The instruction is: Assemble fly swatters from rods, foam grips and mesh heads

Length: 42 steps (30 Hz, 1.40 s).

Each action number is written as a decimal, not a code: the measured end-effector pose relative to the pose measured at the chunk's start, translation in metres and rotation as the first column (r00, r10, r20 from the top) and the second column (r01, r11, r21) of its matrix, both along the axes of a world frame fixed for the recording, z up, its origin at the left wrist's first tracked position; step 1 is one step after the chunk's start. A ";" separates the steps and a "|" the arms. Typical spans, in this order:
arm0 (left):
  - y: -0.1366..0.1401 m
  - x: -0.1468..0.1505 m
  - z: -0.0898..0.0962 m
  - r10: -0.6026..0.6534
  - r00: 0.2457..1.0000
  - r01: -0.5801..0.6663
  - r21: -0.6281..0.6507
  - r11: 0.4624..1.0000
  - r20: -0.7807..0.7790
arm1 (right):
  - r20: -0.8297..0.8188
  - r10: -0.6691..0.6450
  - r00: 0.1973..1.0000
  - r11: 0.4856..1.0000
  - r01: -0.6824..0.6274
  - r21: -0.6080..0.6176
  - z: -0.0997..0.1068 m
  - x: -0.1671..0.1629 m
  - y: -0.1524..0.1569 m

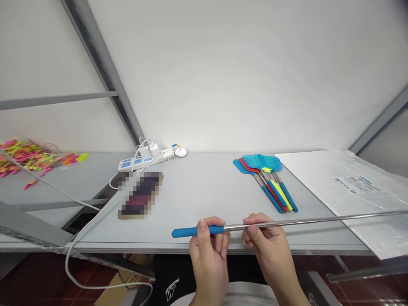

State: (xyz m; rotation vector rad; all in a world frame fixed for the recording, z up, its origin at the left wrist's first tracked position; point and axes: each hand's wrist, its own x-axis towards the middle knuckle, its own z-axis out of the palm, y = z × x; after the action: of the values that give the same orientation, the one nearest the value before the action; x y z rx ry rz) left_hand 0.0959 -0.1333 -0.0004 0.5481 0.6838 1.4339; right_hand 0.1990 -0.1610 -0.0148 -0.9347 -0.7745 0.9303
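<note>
My left hand (208, 250) is closed around the blue handle of a telescopic fly swatter (236, 227). On its metal rod, just right of the handle, my right hand (266, 240) pinches with thumb and fingers. The rod is drawn out long and runs almost level past the right edge, so its far end is out of view. Beyond my hands, a pile of shortened fly swatters (263, 161) lies on the grey table (204, 191), with blue, red and yellow handles pointing towards me.
On the right lies a white plastic package (318, 178) with a label, beneath the rod. A power strip (146, 161) with plugs and cables stands at the back left, near a blurred-out flat object (140, 195). Colourful small items (28, 159) lie on the far-left table.
</note>
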 end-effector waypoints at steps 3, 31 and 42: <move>0.002 -0.009 0.002 0.025 1.000 -0.025 0.015 1.000 -0.012 | 0.018 0.039 0.999 0.999 -0.038 -0.034 0.002 0.004 -0.004; 0.024 -0.035 0.024 0.249 0.965 -0.240 -0.108 0.965 0.076 | -0.020 -0.097 0.995 0.992 0.099 0.081 0.010 0.035 -0.013; 0.003 -0.012 0.011 0.085 0.994 -0.075 -0.130 0.989 0.073 | 0.186 0.111 0.976 0.990 -0.091 -0.110 0.016 -0.003 -0.009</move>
State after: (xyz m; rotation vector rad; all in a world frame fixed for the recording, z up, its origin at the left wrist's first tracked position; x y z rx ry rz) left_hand 0.0836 -0.1303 0.0105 0.3668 0.7354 1.4675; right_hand 0.1961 -0.1702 0.0010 -1.0931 -0.9528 0.9851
